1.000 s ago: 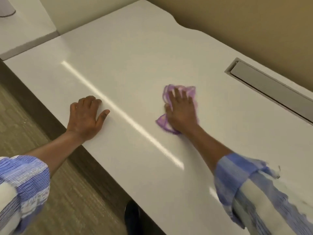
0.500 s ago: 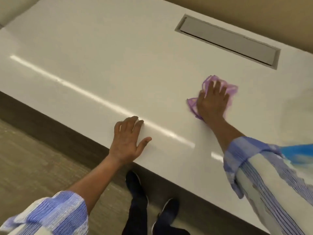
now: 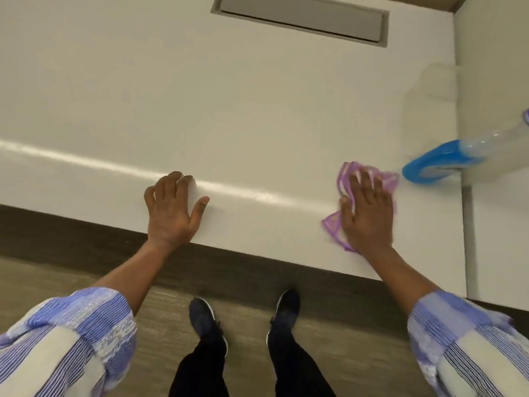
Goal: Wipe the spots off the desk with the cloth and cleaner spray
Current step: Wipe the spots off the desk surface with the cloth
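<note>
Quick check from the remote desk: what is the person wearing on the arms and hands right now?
Both hands, the left hand and right hand, are bare, with no gloves. Each forearm is bare up to a pushed-up sleeve: left sleeve and right sleeve, both blue, white and cream with fine stripes in patchwork blocks.

Tabletop: smooth, off-white laminate-like surface with a semi-gloss finish; a bright reflected streak runs across it near its front edge.

Cloth: thin, soft purple fabric with paler edging, crumpled, matt.

Bottle, right of the cloth: translucent plastic, glossy, with a blue plastic part at the end nearest the cloth; blurred, finer detail cannot be told.

Panel, set into the tabletop at its far side: grey, flat, matt; material cannot be told.

Floor, below the tabletop's front edge: wood-grain pattern, grey-brown, matt.

Sleeves: woven cloth, blue-and-white striped, matt.

Shoes: dark, matt fabric look.
</note>
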`<action>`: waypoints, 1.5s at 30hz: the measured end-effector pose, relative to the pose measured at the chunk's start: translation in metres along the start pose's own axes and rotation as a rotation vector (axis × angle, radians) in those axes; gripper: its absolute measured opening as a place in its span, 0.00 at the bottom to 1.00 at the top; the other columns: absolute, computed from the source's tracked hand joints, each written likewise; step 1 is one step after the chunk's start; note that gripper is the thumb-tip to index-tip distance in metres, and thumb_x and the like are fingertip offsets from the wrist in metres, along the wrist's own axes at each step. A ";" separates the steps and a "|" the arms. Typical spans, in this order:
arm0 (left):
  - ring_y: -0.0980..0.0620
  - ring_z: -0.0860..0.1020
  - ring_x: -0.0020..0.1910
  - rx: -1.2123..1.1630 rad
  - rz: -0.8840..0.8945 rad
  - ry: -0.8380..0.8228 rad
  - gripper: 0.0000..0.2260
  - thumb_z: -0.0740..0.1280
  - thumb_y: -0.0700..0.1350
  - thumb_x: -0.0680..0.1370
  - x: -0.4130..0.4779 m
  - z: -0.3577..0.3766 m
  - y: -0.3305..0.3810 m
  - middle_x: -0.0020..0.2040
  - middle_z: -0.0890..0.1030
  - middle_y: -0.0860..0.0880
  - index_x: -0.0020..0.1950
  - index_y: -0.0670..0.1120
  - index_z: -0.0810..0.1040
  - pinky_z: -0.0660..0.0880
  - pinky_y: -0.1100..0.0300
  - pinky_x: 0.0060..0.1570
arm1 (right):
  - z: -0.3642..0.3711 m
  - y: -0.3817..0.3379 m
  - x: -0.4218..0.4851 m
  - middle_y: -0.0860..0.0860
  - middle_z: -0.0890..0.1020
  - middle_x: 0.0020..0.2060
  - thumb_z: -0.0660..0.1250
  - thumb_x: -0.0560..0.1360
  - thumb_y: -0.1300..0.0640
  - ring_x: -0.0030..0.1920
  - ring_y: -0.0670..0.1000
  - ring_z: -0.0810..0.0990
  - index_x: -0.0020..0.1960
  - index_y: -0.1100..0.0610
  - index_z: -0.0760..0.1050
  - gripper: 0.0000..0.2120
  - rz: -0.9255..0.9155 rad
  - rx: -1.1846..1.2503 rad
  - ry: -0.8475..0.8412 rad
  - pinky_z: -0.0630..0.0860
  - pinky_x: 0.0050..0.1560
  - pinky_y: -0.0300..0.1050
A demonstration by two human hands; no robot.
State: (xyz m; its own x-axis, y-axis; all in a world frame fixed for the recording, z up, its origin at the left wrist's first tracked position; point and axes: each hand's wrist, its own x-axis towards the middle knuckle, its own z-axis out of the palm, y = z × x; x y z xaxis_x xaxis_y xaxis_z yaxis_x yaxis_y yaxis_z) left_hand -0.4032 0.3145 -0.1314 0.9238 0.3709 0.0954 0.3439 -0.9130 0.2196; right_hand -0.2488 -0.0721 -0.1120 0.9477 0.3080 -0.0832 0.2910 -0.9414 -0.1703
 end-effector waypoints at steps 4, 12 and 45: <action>0.40 0.69 0.68 -0.045 0.000 -0.033 0.31 0.47 0.66 0.83 -0.001 -0.002 0.001 0.68 0.71 0.43 0.70 0.44 0.70 0.62 0.42 0.66 | 0.010 -0.033 -0.039 0.57 0.55 0.84 0.48 0.86 0.43 0.83 0.62 0.52 0.84 0.55 0.52 0.30 0.376 0.031 0.038 0.53 0.81 0.65; 0.42 0.71 0.69 -0.225 0.060 -0.016 0.29 0.53 0.64 0.83 -0.007 -0.022 -0.027 0.70 0.73 0.43 0.71 0.43 0.73 0.66 0.44 0.66 | 0.047 -0.232 -0.025 0.59 0.47 0.84 0.46 0.84 0.37 0.84 0.63 0.44 0.84 0.58 0.43 0.37 0.436 0.140 0.017 0.45 0.82 0.64; 0.47 0.82 0.61 -1.164 -0.380 -0.980 0.38 0.52 0.78 0.74 -0.048 -0.134 0.098 0.59 0.85 0.47 0.61 0.51 0.82 0.74 0.49 0.68 | -0.067 -0.212 -0.120 0.46 0.76 0.73 0.53 0.86 0.42 0.72 0.51 0.75 0.76 0.39 0.68 0.20 0.190 0.807 -0.207 0.70 0.67 0.44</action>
State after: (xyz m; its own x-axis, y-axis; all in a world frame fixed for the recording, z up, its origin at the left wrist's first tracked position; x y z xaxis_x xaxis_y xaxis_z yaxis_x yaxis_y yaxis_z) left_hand -0.4366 0.2296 0.0161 0.7211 -0.1334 -0.6799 0.6864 0.0041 0.7272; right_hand -0.4156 0.0807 0.0003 0.9050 0.2475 -0.3459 -0.1277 -0.6176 -0.7760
